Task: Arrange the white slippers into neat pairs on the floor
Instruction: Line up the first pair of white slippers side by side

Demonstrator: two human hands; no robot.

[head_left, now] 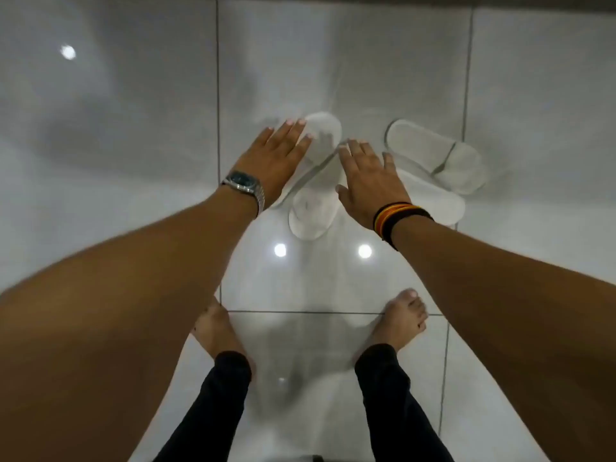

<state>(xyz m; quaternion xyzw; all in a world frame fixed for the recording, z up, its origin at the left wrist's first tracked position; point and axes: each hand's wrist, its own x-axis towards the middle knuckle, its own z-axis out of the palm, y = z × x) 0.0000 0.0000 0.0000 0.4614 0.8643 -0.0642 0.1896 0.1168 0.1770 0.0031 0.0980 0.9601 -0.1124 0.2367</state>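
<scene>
Several white slippers lie jumbled on the glossy tiled floor in the head view. One slipper (325, 131) points away under my left hand (273, 158), which hovers flat above it with fingers spread. A second slipper (308, 211) lies between my wrists. My right hand (370, 176) is open, palm down, over a third slipper (433, 201). A fourth slipper (436, 155) lies at an angle to the right, clear of both hands. Neither hand grips anything.
Two bare feet (400, 321) and dark trouser legs (386, 395) stand near the bottom. Pale floor tiles (133, 128) with dark grout lines stretch all around, with ceiling lights reflected in them. A dark edge (533, 1) runs along the top.
</scene>
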